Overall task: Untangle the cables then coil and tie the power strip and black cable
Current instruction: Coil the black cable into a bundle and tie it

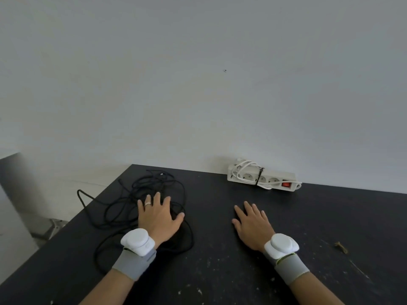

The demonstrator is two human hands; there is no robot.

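Bare workroom: scuffed black table against plain white wall.

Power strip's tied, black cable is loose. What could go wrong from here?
1. The black cable lies in crossing loops under the left hand; pulling one end hard could tighten a knot.
2. One loop hangs past the left edge of the table and may drag more cable off, or snag, when gathered.

Part of the black cable is covered by the left hand; the counter is cut off below.
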